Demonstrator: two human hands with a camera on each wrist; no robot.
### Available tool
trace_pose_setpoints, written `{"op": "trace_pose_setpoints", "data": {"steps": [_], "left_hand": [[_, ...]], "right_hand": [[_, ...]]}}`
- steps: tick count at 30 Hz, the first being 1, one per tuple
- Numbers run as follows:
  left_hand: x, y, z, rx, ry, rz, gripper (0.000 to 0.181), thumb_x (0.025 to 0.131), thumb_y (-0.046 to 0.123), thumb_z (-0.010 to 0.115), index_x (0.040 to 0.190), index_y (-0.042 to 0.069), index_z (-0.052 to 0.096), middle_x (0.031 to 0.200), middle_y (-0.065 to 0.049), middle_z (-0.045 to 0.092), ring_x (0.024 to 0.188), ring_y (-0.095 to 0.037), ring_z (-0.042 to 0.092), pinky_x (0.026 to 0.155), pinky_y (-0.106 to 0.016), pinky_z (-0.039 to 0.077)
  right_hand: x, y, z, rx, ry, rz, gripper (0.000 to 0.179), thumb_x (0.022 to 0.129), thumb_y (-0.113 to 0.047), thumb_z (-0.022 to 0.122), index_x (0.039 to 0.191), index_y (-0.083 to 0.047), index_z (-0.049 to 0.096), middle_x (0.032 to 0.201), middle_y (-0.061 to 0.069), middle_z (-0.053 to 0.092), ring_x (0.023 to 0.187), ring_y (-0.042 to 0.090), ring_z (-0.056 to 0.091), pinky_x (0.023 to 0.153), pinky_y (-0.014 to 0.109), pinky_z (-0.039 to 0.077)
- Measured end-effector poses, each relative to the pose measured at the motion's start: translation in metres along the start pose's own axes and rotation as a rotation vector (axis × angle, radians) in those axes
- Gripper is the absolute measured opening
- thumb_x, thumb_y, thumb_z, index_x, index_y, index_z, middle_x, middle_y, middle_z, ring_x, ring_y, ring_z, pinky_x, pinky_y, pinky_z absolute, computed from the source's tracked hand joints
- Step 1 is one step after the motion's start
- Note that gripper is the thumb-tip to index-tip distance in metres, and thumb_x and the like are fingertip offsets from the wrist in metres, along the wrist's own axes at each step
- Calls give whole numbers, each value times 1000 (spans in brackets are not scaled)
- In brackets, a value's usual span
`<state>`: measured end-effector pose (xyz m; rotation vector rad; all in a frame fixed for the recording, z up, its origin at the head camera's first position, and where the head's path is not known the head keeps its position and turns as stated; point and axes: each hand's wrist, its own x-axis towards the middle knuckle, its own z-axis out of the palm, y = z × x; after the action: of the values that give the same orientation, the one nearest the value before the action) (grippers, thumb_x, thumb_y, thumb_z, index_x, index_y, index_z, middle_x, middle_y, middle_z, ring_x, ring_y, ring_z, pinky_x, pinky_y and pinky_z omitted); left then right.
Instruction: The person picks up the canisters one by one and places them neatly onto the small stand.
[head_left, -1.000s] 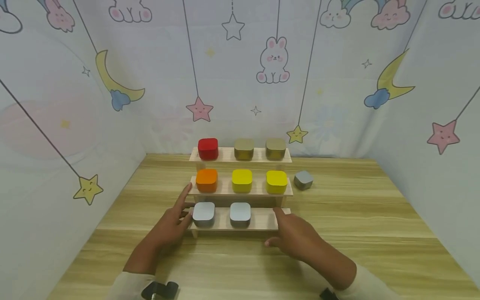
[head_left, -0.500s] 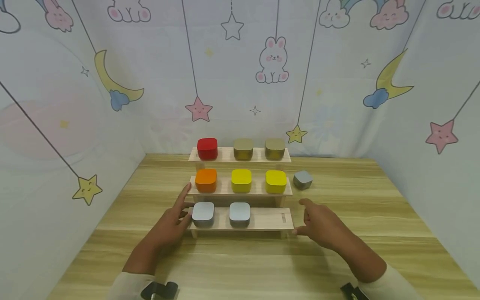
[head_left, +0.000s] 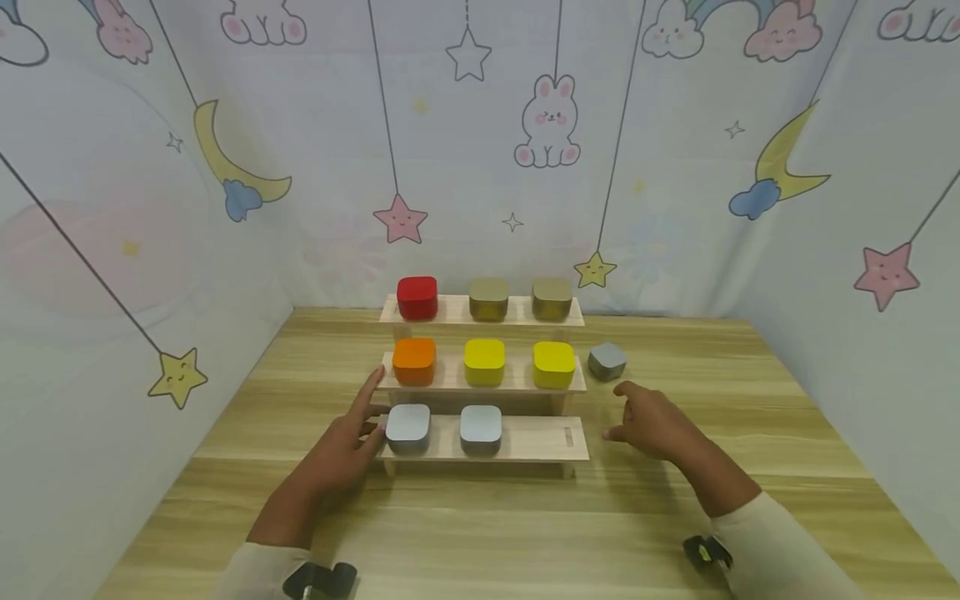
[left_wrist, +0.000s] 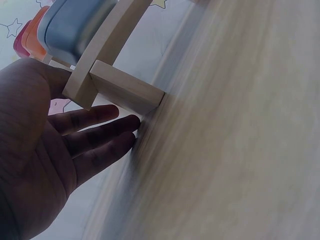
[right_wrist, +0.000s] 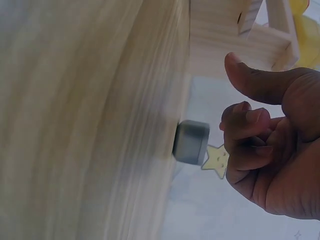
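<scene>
A three-tier wooden stand (head_left: 525, 438) holds rounded square blocks. On its bottom step are two grey blocks: the left grey block (head_left: 408, 427) and the middle grey block (head_left: 481, 429). My left hand (head_left: 341, 450) lies against the stand's left end; in the left wrist view its thumb is at the step's end and its other fingers stretch by the wooden leg (left_wrist: 127, 87). Right of the stand, a loose grey block (head_left: 607, 361) sits on the table. Just in front of that block hovers my right hand (head_left: 656, 425), holding nothing, thumb apart from its bent fingers.
Orange (head_left: 414, 362) and two yellow blocks (head_left: 484, 362) stand on the middle step. A red block (head_left: 417, 298) and two gold blocks (head_left: 488, 300) are on the top step. A printed curtain (head_left: 480, 167) encloses the wooden table (head_left: 480, 533) behind and at both sides.
My right hand has moved from over the bottom step's right end out to the right, then forward near the loose grey block. The left hand and the blocks have stayed put.
</scene>
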<state>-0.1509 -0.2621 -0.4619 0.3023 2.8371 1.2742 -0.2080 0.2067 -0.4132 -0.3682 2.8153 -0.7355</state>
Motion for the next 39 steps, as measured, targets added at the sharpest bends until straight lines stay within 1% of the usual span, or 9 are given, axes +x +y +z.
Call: {"op": "trace_pose_setpoints", "data": {"steps": [6,10,18,22,26,31,35,37,39], "left_hand": [[0,-1,0,13,0,-4,94,113,10,53,174,48,-9,162,-29,54,140,-50,64,116,-67,52],[1,0,0,23,-6,-20,95,113,11,54,173,49,-10,163,-28,54,140,-50,64,116,-67,52],[1,-2,1,0,-9,-18,94,114,12,53,172,52,-9,163,-27,53,140,-49,64,118,-67,50],[0,-1,0,4,-17,-30,93,114,13,53,172,52,-9,163,-26,54,139,-48,65,117,-67,51],[0,1,-2,7,-20,-47,94,114,15,54,172,53,-9,164,-25,54,139,-48,65,117,-67,51],[-1,1,-3,1,-22,-46,93,114,16,54,172,53,-9,165,-25,53,140,-49,64,118,-67,50],[-1,0,-2,1,-21,-39,93,114,15,54,172,53,-9,164,-25,53,139,-48,66,117,-67,51],[-1,0,-2,3,-22,-38,93,114,15,53,172,53,-9,164,-25,54,138,-48,66,117,-67,51],[0,0,-2,6,-22,-38,94,114,14,53,172,53,-9,164,-26,54,139,-48,66,117,-67,51]], "right_hand": [[17,14,-8,17,58,-30,76,100,-27,81,154,13,46,88,10,66,71,19,60,62,34,50],[31,26,-13,81,87,-41,72,103,-32,78,153,10,48,87,10,67,68,19,58,62,34,50],[56,43,-26,214,71,-25,78,105,-34,75,158,10,39,87,18,68,67,19,56,62,34,50],[65,47,-35,186,59,-27,82,102,-32,79,158,11,38,80,13,63,66,18,51,61,34,47],[74,49,-42,140,54,-46,85,100,-34,82,158,9,38,80,6,59,69,19,50,63,34,45],[85,55,-45,141,-1,-54,90,100,-35,82,163,5,32,83,7,60,73,21,53,67,34,47],[93,61,-43,64,-22,-43,96,99,-43,81,166,1,28,95,14,64,83,26,59,76,39,52],[96,64,-42,14,-30,-31,102,98,-48,81,168,0,25,110,24,67,96,34,65,86,48,57],[99,66,-40,-12,-42,-7,107,97,-51,82,170,-2,21,127,34,65,113,45,66,101,60,57]]}}
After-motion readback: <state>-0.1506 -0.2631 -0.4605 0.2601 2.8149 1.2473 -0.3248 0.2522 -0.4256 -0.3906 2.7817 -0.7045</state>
